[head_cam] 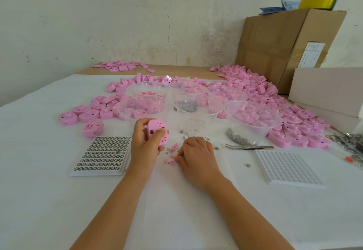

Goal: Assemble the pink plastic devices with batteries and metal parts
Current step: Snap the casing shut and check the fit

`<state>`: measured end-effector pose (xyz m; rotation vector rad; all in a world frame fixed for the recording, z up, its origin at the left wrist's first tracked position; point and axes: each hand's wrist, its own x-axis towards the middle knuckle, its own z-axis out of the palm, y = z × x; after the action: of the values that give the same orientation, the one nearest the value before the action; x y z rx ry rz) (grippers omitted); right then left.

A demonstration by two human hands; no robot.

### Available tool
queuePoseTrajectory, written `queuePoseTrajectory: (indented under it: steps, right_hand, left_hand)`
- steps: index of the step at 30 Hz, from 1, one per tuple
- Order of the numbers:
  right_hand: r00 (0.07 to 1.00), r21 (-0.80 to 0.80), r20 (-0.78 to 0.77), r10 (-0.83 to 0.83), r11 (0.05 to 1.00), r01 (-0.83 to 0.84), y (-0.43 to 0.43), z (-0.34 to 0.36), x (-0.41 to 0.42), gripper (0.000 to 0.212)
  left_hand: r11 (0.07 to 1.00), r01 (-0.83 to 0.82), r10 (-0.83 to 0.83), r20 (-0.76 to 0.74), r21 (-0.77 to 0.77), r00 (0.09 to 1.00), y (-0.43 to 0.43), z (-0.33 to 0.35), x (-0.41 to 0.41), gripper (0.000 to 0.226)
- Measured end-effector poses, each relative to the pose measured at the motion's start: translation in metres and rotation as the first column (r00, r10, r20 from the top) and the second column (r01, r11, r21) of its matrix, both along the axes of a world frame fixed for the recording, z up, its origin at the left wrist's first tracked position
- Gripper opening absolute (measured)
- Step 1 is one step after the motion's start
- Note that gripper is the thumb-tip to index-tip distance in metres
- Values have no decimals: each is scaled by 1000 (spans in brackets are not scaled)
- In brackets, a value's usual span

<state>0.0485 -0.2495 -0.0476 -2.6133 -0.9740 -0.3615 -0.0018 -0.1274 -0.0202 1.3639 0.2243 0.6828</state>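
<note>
Two hands share one fitting step — the left hand point(144, 143) grips a pink device point(157, 131) above the tabletop point(59, 200) while the right hand point(198, 153) curls its fingers point(179, 158) among loose pink bits point(171, 161), grasp unclear, probably choosing one to press in.

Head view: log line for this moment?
left hand: grips pink device | right hand: fingertips at small pink parts | battery tray: untouched

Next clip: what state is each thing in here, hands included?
Left hand: grips a pink device, held up.
Right hand: fingertips down among the small pink pieces; pinch unclear.
Battery tray: mostly full, lying flat.
White tray: empty.
Tweezers: lying flat, untouched.
Loose battery: lying alone beside the white tray.
</note>
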Motion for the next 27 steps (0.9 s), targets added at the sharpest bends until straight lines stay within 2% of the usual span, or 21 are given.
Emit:
queuePoseTrajectory:
  steps: [4,6,10,15,19,27]
  right_hand:
    - [999,83,33,7,996,-9,-2,2,-3,19]
    - [999,151,48,22,988,-29,-2,4,-5,26]
    - [991,35,111,73,996,-77,4,1,-10,33]
    - [996,80,69,60,995,-65,4,0,-8,27]
    - [998,153,28,60,986,-64,5,2,-8,19]
    - [996,164,-65,65,985,-54,6,6,-5,15]
  left_hand:
    - [999,-32,32,9,-5,999,1,0,2,23]
    - [999,-52,52,27,-5,998,2,0,3,23]
    - [997,-70,71,60,-18,996,2,-1,4,17]
    - [997,-71,73,64,-28,995,3,-3,6,12]
    - [996,-50,47,47,75,998,0,-5,6,17]
    - [994,-16,16,0,110,1000,0,-8,6,21]
